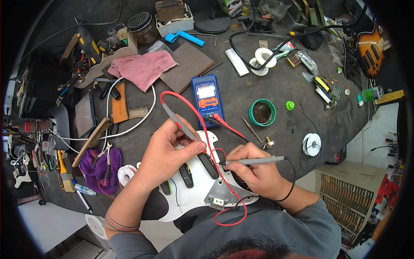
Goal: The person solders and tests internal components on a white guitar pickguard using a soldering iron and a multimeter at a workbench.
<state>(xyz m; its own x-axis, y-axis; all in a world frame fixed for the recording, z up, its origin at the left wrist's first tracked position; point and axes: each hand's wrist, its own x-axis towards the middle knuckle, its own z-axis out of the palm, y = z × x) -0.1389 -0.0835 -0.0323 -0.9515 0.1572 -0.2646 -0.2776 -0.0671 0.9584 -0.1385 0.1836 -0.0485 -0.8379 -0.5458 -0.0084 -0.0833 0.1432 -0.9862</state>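
My left hand [164, 151] is closed round a grey test probe [180, 124] whose red lead [190, 102] loops over the top. In my right hand [261, 175] is a second grey test probe [263, 160], trailing a black lead [295, 177]; its tip points left, near the far end of a black guitar pickup [208, 167]. Below both hands lies a white guitar pickguard [194, 197] with several black pickups and a small switch [217, 202]. The left probe's tip is hidden by my fingers. A blue digital multimeter [208, 101] lies beyond, with a red and a black plug in it.
Pliers [108, 162] rest on a purple cloth [89, 168] at left, near a wooden brush [92, 140]. A pink cloth [142, 69] lies farther back. A green-rimmed tin [262, 113], a soldering-wire spool [311, 144] and a small potentiometer [268, 143] stand at right.
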